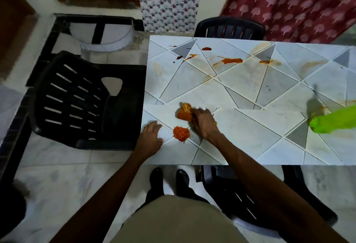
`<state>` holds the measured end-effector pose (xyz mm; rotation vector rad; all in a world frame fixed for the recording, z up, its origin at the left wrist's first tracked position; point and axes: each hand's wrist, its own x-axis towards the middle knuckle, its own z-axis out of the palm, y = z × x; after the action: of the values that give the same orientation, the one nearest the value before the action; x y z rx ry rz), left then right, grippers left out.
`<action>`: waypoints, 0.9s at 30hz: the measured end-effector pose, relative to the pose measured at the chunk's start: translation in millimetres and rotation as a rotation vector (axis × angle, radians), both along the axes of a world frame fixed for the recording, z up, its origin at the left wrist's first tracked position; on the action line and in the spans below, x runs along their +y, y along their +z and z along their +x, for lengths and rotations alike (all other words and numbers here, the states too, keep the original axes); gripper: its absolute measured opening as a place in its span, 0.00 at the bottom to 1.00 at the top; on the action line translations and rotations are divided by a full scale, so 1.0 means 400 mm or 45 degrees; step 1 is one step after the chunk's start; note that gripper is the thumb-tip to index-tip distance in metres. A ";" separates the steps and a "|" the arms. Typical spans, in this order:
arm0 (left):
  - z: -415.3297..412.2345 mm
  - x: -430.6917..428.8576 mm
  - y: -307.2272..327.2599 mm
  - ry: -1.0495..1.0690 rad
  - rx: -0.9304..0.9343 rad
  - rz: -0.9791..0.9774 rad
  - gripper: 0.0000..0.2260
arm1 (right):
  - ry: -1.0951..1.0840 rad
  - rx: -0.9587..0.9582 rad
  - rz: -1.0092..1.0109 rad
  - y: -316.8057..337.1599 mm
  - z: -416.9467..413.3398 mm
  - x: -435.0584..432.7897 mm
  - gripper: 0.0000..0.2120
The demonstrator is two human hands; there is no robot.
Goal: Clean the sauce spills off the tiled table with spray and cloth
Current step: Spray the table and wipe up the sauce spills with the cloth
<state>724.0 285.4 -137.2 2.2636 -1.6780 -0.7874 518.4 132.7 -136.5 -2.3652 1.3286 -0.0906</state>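
- Tan clothes and dark shoes [157, 179] lowest down, close to the table's near edge.
- Black chair [231, 190] tucked under that near edge, mostly hidden by the right arm.
- Left hand [151, 138] resting on the table [250, 127] by its near left corner, fingers loose, holding nothing. Likely put there to stay steady while leaning in.
- Small heap of red crumbs [181, 131] between the two hands, touching neither, not yet wiped up.
- Right hand [204, 122] just past the heap, fingers curled tight round a cloth [184, 112] stained orange. Pressed down on the tiles, most likely for rubbing.
- Green thing [335, 120] at the right edge, blurry and cut off. Maybe the spray, but cannot tell for sure.
- Pale orange smears on the middle tiles, hard to make out.
- Red sauce spills [231, 61] near the far edge, well apart from the cloth, not yet cleaned.
- More black chairs: one [77, 98] at the left edge, one [229, 27] at the far edge, only its back showing.
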 end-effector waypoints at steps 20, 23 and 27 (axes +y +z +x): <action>0.168 0.203 0.280 0.749 1.019 -0.570 0.24 | -0.100 -0.845 1.727 0.328 0.269 0.248 0.20; 0.244 0.347 0.284 0.878 1.044 -0.629 0.41 | 0.075 -0.659 1.721 0.322 0.390 0.347 0.22; 0.342 0.557 0.271 1.049 1.119 -0.622 0.33 | 0.245 -0.505 1.726 0.317 0.557 0.493 0.14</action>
<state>861.0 508.4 -28.9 1.6186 -0.4076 -0.8278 741.2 330.0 -9.9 -1.1859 0.5800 0.2949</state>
